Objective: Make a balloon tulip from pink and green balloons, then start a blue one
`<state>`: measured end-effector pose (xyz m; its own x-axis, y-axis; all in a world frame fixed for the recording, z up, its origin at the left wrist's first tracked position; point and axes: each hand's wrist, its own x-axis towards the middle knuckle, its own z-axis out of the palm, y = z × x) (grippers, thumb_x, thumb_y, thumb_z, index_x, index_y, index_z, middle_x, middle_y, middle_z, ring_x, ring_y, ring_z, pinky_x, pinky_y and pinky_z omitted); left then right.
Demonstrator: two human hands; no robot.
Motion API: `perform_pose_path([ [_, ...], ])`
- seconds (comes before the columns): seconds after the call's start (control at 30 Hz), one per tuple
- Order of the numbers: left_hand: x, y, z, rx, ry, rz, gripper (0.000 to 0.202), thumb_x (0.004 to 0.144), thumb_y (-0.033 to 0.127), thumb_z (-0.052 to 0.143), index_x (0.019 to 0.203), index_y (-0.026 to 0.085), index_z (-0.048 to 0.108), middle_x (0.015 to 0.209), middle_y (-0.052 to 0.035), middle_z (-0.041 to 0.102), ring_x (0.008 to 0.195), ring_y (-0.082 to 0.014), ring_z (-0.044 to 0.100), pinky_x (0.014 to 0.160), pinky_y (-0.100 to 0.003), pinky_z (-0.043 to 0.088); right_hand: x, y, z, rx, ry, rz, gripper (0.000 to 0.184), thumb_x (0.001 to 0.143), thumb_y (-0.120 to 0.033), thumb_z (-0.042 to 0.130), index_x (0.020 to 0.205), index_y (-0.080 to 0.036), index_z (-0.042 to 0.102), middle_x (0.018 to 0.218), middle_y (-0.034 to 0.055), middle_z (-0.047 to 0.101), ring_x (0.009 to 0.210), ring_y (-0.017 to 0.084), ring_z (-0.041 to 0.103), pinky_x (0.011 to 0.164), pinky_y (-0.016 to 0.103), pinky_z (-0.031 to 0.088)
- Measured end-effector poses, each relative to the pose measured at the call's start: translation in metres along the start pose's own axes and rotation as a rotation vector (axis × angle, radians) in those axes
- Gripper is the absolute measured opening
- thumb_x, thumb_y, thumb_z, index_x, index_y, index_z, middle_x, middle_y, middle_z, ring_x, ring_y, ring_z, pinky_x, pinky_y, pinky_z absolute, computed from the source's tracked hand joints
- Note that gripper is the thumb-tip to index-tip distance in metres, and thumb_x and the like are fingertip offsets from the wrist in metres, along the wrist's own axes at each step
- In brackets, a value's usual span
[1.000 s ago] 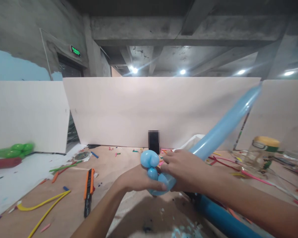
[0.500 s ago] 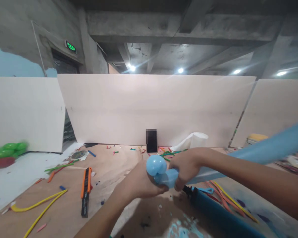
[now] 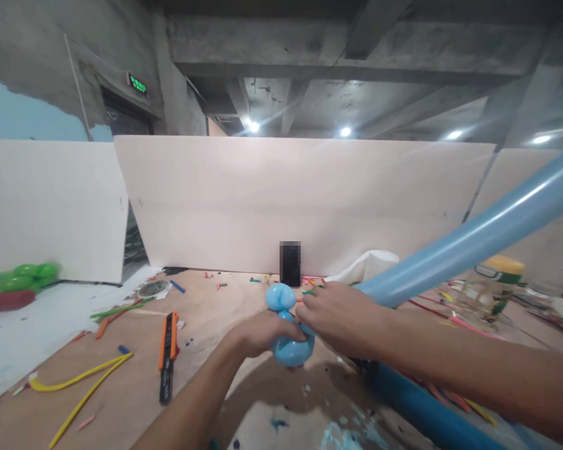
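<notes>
A long light-blue modelling balloon (image 3: 473,240) runs from the upper right down to my hands over the table. Its near end is twisted into small round bubbles (image 3: 281,297). My left hand (image 3: 258,331) is closed around the lower bubble from below. My right hand (image 3: 340,315) is closed on the balloon just where the long tube meets the bubbles. Both hands touch each other at the twist.
An orange-and-black utility knife (image 3: 167,353) and yellow uninflated balloons (image 3: 82,387) lie at the left. A dark blue pump (image 3: 422,412) lies under my right arm. A phone (image 3: 290,264) leans on the white partition. Green and red balloons (image 3: 21,278) lie far left; a jar (image 3: 495,281) stands right.
The balloon's long tail swung from upper right down to nearly level, then back up. My hands kept their grip and turned the bubbles at the twist.
</notes>
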<state>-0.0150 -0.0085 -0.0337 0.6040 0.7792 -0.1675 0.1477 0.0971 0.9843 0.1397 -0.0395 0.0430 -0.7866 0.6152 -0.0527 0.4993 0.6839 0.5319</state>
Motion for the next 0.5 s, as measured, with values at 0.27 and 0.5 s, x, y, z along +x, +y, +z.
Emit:
perform_pose_path([
  [0.27,0.010,-0.016,-0.010,-0.292,-0.376,-0.128,0.025,0.052,0.027,0.053,0.065,0.011,0.066,0.061,-0.0071,0.063,0.047,-0.0149,0.055,0.046,-0.027,0.041,-0.009,0.002,0.000,-0.105,0.238,-0.187,0.016,0.078,-0.021,0.049,0.093,-0.016,0.053,0.085,0.0080,0.057,0.078,0.023,0.050,0.075,0.038,0.035],
  [0.5,-0.005,-0.004,0.006,-0.034,-0.253,-0.036,0.014,0.051,0.022,0.069,0.066,0.019,0.070,0.064,-0.0004,0.067,0.060,-0.0187,0.060,0.058,-0.031,0.048,-0.011,-0.007,0.000,-0.129,0.218,-0.161,0.073,0.067,-0.028,0.062,0.132,-0.013,0.034,0.098,0.0128,0.056,0.090,0.029,0.048,0.076,0.041,0.036],
])
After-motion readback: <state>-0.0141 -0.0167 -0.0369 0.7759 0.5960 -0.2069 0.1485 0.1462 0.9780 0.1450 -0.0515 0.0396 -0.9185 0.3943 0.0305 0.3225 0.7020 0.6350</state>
